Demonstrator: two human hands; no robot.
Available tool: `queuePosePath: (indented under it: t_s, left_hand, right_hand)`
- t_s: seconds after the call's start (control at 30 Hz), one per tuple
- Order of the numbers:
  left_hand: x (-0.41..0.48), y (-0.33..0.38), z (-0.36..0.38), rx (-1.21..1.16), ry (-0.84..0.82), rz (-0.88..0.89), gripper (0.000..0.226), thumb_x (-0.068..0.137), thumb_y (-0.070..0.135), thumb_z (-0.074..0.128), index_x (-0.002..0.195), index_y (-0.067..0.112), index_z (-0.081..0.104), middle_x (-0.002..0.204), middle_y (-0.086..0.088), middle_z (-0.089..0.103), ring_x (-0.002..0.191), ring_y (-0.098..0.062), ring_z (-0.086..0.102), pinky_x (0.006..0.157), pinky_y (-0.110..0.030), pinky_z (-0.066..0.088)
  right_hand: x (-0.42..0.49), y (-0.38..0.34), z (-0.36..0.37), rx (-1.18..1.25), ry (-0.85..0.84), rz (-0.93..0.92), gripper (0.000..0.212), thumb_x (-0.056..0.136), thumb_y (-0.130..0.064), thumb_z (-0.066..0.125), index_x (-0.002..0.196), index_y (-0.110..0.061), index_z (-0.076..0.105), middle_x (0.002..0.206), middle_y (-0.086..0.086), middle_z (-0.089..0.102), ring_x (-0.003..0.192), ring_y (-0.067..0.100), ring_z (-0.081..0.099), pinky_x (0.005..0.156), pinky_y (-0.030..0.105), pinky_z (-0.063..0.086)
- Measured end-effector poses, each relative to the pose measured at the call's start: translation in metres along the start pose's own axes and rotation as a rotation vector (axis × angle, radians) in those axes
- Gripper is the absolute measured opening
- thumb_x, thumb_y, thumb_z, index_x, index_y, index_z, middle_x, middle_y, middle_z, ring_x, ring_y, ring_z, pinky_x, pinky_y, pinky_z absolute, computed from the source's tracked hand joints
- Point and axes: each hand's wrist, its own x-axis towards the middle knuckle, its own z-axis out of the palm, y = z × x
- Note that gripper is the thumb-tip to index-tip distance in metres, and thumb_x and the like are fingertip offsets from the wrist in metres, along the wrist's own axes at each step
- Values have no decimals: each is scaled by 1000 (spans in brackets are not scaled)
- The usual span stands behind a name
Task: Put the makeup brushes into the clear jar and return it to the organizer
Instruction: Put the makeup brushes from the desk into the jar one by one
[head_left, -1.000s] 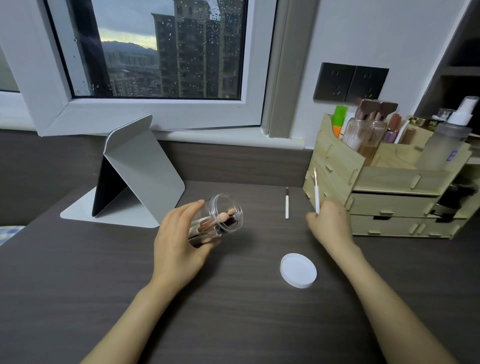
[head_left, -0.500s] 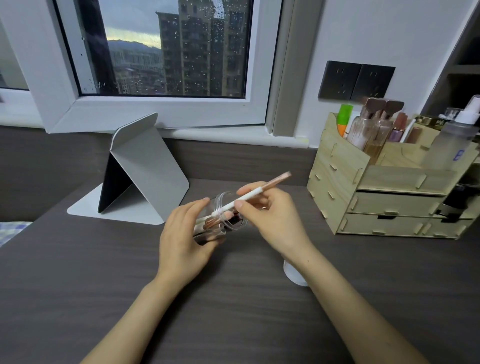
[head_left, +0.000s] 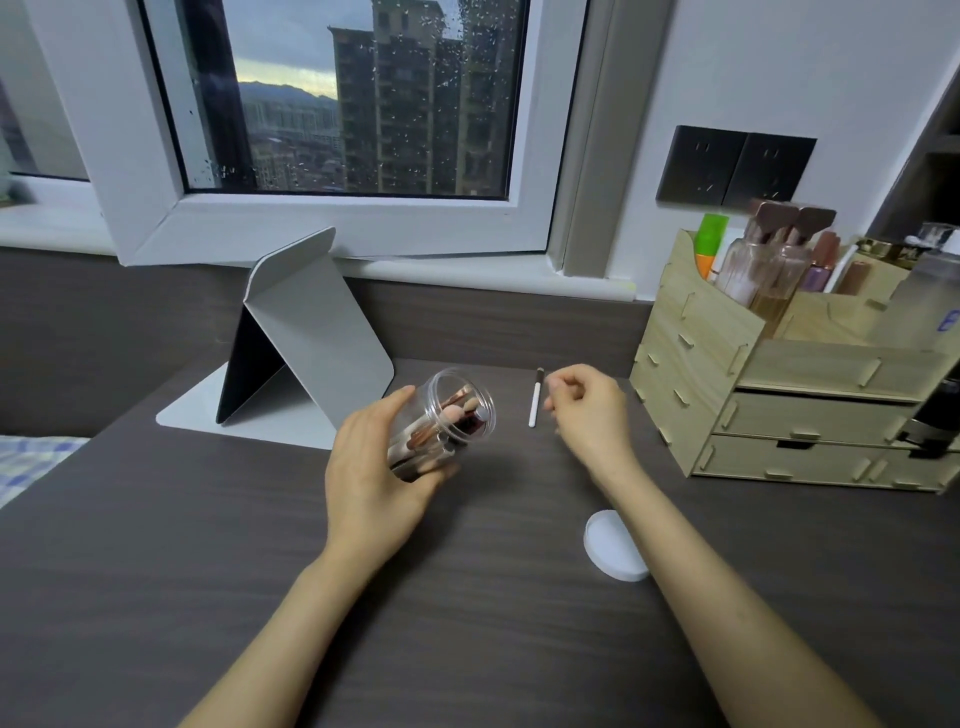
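Note:
My left hand (head_left: 371, 467) grips the clear jar (head_left: 447, 418), tilted with its mouth toward the upper right; several makeup brushes lie inside it. One white-handled brush (head_left: 534, 399) lies on the dark desk, just left of my right hand (head_left: 589, 413). That hand hovers with fingers loosely curled and nothing in it. The jar's white lid (head_left: 613, 545) rests flat on the desk, partly under my right forearm. The wooden organizer (head_left: 727, 374) stands at the right.
A grey folding tablet stand (head_left: 306, 338) sits at the back left of the desk (head_left: 156, 571). Bottles and tubes fill the organizer's top compartments. A window sill and wall sockets are behind. A checked cloth shows at the far left edge.
My right hand carried a white-handled brush to the jar and dropped it in. It has now moved back right, empty, beside the remaining brush on the desk.

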Motion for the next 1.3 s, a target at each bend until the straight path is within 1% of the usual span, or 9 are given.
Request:
queuePosePath:
  t_s: [0.13,0.27,0.43,0.53,0.6,0.63,0.8,1.07,1.3]
  left_hand:
    - [3,-2,-1,-41,54,-90,82,48,15,90,121,14,53,108,12,49,104,-18,51,87,-24,34]
    - [5,-5,-1,-22,52,-102,81,49,16,90,121,14,54,109,12,50,105,-21,51,87,-26,35]
    - [7,-9,1,-23,49,-112,81,49,17,90,121,15,54,108,13,49,105,-15,49,86,-18,31]
    - [8,-10,1,-23,51,-116,81,49,18,90,121,16,54,109,14,50,104,-15,49,86,-16,30]
    - [7,-9,1,-30,53,-121,81,49,18,90,121,17,53,109,15,49,102,-9,46,86,-17,31]
    - [7,-9,0,-32,55,-118,81,49,18,89,121,17,53,108,15,49,101,-4,44,86,-17,31]
    - [5,-6,0,-17,47,-67,81,48,18,90,120,17,53,107,13,50,99,-9,45,82,-14,30]
    - [-1,2,-5,-11,-56,71,82,50,28,86,123,15,51,107,11,51,98,-9,47,87,-1,25]
    - [0,5,-8,-38,-35,42,83,49,37,82,123,18,49,107,12,51,98,-10,48,84,-9,28]
  right_hand:
    - [38,34,33,-419,-151,168,25,89,-27,54,101,-8,64,111,13,68,106,32,60,89,36,46]
    - [55,45,57,-628,-197,290,43,87,-39,57,116,-6,57,126,15,60,117,34,55,90,36,47]
    - [68,44,61,-730,-253,315,37,97,-23,43,124,0,52,133,18,54,121,36,52,93,39,46]
    - [68,42,51,-606,-387,327,26,93,-11,43,97,7,61,93,21,70,85,35,67,56,31,47]
    - [60,31,40,-272,-343,366,30,88,-9,46,61,1,53,46,12,58,34,21,52,36,23,34]
    - [55,21,33,-57,-260,351,33,88,-8,46,55,-2,50,43,10,53,24,14,44,31,19,32]
    - [11,-52,-15,723,-136,57,27,91,2,42,67,-7,51,55,10,58,36,10,56,34,19,46]
    - [-25,-80,-16,112,-499,-190,11,84,-12,62,81,-15,72,76,1,73,62,2,64,56,14,46]
    - [-19,-72,-13,205,-427,-182,5,85,-18,64,89,-16,66,63,-2,67,46,0,53,43,15,40]
